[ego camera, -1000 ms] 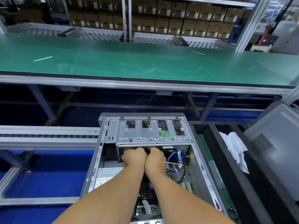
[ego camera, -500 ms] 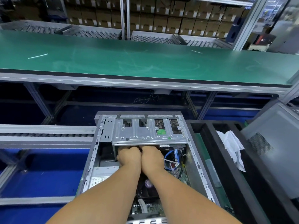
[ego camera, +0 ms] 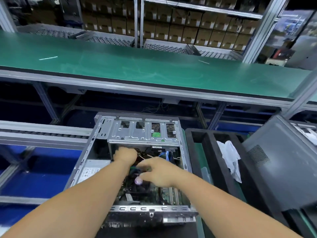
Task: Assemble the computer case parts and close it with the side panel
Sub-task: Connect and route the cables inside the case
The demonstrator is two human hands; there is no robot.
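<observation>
The open computer case point(ego camera: 89, 152) lies on its side in front of me, motherboard and cables exposed. A silver drive cage point(ego camera: 142, 133) spans its far end. My left hand point(ego camera: 126, 154) reaches in just below the cage's near edge; its fingers curl into the dark gap, and what they touch is hidden. My right hand point(ego camera: 157, 170) hovers over the motherboard point(ego camera: 169, 194) with fingers spread and relaxed, holding nothing, blurred by motion. A grey side panel point(ego camera: 274, 169) with a vent grille leans at the right, away from both hands.
A black foam tray point(ego camera: 211, 152) holding a white plastic bag point(ego camera: 229, 158) stands right of the case. A green-topped workbench point(ego camera: 154, 73) runs across behind. A roller conveyor point(ego camera: 42, 133) lies at the left, and cardboard boxes point(ego camera: 188, 26) fill the far shelves.
Both fists were pressed together at the cage's near edge. My right hand has now pulled back toward me and opened over the motherboard, while the left stays under the cage.
</observation>
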